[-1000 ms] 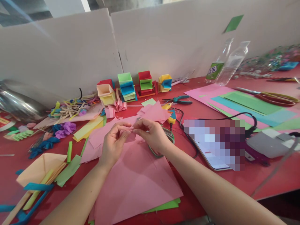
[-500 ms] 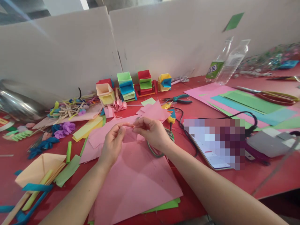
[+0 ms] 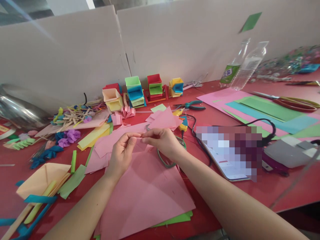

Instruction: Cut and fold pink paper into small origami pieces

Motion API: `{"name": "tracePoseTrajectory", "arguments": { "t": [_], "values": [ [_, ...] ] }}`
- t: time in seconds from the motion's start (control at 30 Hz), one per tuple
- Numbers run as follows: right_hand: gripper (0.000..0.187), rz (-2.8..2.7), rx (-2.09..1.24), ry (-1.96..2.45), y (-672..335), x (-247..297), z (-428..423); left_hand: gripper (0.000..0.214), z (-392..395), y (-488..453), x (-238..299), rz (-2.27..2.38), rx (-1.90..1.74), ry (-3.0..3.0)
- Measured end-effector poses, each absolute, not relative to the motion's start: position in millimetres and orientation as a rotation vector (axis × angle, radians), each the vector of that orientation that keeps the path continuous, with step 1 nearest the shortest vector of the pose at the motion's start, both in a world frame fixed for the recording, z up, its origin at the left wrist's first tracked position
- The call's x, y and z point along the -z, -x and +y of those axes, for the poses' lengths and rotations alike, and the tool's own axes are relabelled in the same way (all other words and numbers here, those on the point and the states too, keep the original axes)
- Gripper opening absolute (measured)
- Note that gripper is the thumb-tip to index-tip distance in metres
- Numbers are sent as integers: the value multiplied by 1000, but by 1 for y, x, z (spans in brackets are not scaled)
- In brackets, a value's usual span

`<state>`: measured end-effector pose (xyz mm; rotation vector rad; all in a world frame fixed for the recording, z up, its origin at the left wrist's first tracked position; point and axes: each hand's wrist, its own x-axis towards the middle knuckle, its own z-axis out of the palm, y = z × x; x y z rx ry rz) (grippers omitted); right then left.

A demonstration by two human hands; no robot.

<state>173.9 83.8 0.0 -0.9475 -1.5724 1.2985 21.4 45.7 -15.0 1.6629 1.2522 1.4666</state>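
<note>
Bringing left hand's [image 3: 122,151] thumb nearer right hand [image 3: 165,143] than half-second ago; suggests pressing fold. Over pink sheet [image 3: 147,190] near red surface's [image 3: 300,186] front edge, pinching small pink paper [image 3: 138,141] in both; facing paper boxes [image 3: 135,93] toward back edge.

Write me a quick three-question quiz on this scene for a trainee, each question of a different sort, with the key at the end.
1. Multiple choice. The paper pinched between the left hand and the right hand is:
A) blue
B) pink
C) yellow

2. True or false. As the wearer sees it, the scissors lie to the right of the pliers.

3. Short answer. Of the two bottles near the wall, which has the green label, the left one or the right one in the picture?

Key: 1. B; 2. True; 3. The left one.
</note>
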Motion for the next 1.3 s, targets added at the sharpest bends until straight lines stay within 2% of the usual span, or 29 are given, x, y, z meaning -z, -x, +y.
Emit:
{"name": "tracePoseTrajectory", "arguments": {
  "t": [0.17,0.4,0.73,1.03,1.3],
  "values": [
    [13,-1569,-1320,967,-174,2,84,19,45,-23,15,1230,-1490,-1621],
    [9,-1617,-1203,1035,-175,-1,81,30,46,-21,12,1317,-1358,-1593],
    [10,-1643,-1204,1024,-173,-1,81,24,48,-16,13,1442,-1457,-1567],
    [12,-1794,-954,1074,-178,-5,83,23,54,-8,12,1410,-1367,-1766],
    [13,-1771,-1022,1021,-177,-7,81,20,55,-4,8,1421,-1344,-1722]
  ]
}}
